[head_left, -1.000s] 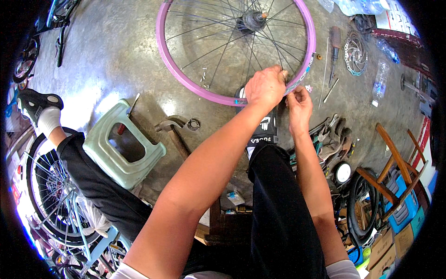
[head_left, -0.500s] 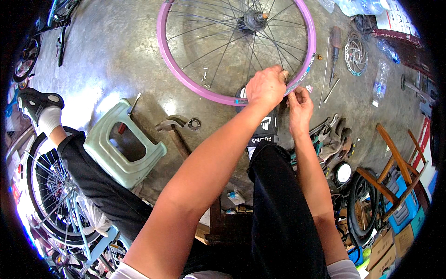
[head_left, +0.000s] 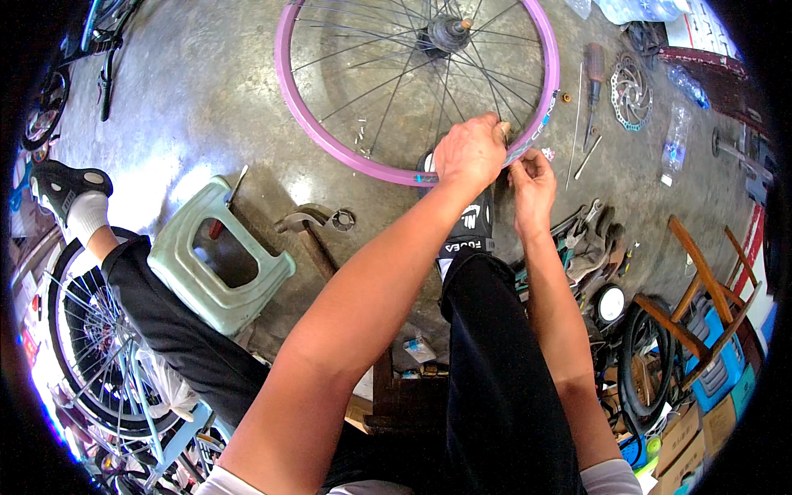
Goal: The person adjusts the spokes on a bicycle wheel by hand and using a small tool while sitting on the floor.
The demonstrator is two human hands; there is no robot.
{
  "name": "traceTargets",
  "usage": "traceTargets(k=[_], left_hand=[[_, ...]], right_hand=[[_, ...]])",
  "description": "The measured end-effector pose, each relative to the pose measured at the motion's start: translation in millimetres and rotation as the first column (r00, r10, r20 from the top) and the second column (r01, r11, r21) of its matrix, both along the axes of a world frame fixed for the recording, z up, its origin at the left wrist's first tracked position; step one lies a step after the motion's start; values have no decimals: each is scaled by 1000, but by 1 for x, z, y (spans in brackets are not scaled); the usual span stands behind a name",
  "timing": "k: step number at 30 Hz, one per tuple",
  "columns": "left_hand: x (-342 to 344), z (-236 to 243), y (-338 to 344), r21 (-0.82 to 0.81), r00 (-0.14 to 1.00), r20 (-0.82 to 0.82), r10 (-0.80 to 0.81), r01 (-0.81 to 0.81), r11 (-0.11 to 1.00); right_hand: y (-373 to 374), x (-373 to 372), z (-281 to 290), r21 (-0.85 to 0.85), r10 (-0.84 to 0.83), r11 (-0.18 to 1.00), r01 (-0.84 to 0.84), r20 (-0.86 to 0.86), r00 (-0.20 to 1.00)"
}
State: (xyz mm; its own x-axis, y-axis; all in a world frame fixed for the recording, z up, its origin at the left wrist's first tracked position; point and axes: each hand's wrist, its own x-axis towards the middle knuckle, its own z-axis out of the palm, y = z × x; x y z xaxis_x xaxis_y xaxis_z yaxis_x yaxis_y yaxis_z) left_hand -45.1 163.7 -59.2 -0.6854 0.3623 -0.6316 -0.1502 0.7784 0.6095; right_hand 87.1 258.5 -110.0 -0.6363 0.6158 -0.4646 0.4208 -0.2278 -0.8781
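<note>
Head view: cropped wheel (head_left: 448,36); left grip (head_left: 470,153) around rim (head_left: 388,174); right grip (head_left: 535,186) hard to tell

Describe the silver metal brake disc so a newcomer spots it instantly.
Find the large purple bicycle rim at the top. Right of it, just past the long dark-handled screwdriver, lies the silver metal brake disc: unlike that straight tool, it is flat, round and pierced with holes.

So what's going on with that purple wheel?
Someone is working on it with bare hands. The left hand grips the purple rim, and the right hand has its fingers bent close beside it; what they pinch, if anything, is too small to tell. The wheel has its spokes but no tyre, and a screwdriver lies on the floor to the right.
</note>
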Motion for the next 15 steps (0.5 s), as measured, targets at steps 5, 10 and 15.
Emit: traceTargets(k=[5,10,15], left_hand=[[-1,4,0,-13,1000,-8,-18,18,1000],[-1,1,0,-4,1000,-10,-13,13,1000],[-1,1,0,-13,1000,-6,-20,20,1000]], right_hand=[[1,2,-1,27,13,1000,-14,44,999],[-2,2,-2,30,-15,999,14,24,1000],[0,1,-3,46,3,999,-4,29,1000]])
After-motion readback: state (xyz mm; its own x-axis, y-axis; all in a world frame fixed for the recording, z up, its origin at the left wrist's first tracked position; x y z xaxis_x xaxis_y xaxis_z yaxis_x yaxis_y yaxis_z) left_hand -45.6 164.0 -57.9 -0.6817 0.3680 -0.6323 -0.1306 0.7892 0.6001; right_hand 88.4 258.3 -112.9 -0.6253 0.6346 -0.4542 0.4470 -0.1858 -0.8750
